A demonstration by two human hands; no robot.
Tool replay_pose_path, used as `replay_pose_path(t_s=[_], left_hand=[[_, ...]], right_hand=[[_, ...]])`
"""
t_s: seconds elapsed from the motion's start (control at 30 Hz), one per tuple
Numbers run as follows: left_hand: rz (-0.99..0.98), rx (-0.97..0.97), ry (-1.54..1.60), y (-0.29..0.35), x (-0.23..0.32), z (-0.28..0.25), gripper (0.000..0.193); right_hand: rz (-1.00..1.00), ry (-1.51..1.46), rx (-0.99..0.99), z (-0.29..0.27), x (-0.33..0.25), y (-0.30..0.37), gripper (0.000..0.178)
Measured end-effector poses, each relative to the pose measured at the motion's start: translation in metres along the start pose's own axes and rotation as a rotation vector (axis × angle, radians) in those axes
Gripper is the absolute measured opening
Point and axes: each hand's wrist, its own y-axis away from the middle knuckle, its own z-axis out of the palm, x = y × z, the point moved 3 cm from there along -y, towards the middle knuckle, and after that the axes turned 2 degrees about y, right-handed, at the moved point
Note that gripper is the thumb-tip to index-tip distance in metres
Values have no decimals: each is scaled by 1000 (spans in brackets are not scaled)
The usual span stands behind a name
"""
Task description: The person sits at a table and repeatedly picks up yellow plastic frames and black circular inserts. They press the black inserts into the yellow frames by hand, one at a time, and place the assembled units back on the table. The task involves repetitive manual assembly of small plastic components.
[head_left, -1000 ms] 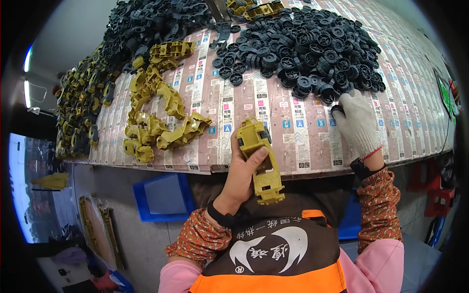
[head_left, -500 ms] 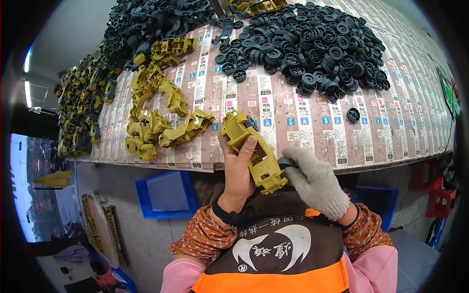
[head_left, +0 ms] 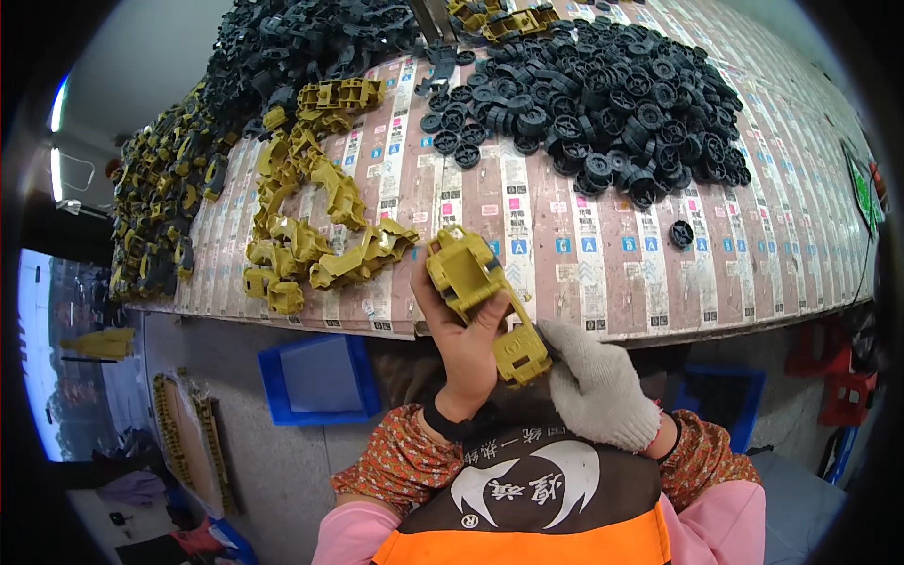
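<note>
Glove (head_left: 617,391) hides the right hand (head_left: 603,384), grip impossible to tell; left hand (head_left: 463,360) clasps yellow vehicle body (head_left: 461,268); rightmost blue bin (head_left: 752,410) perhaps holds dark parts.

A broad table (head_left: 603,282) clad in pink-and-white printed sheeting stands above a grey floor (head_left: 306,461), with red plastic stools (head_left: 849,395) at right and glowing tube lights (head_left: 56,175) at far left.

White characters (head_left: 527,488) and a curved emblem (head_left: 579,471) across my dark apron (head_left: 617,499), blue lettered squares (head_left: 519,247) and pink labels (head_left: 514,203) repeating along my table (head_left: 612,292), faint raised marking (head_left: 520,348) on the yellow plastic body (head_left: 461,268) I hold
</note>
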Motion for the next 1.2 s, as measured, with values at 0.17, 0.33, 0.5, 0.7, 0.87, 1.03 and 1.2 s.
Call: replay_pose_path(t_s=[0.17, 0.33, 0.5, 0.7, 0.87, 1.03, 1.2], left_hand=[[230, -133, -163, 12, 3, 3, 95], [320, -149, -183, -4, 8, 7, 93], [-221, -31, 216, -55, 37, 16, 76], [-76, -16, -35, -99, 64, -42, 67], [-4, 139, -248, -117, 94, -127, 38], [146, 150, -667, -138, 114, -185, 34], [265, 40, -1104, -169, 114, -186, 32]], right_hand=[[9, -41, -44, 6, 1, -3, 51], [116, -19, -272, -8, -14, -31, 69], [17, 189, -136, -15, -46, -90, 84], [445, -463, -195, -48, -4, -225, 39], [389, -456, 124, -92, 31, -353, 39], [150, -523, 214, -126, 51, -447, 53], [147, -373, -31, -87, 23, -399, 64]])
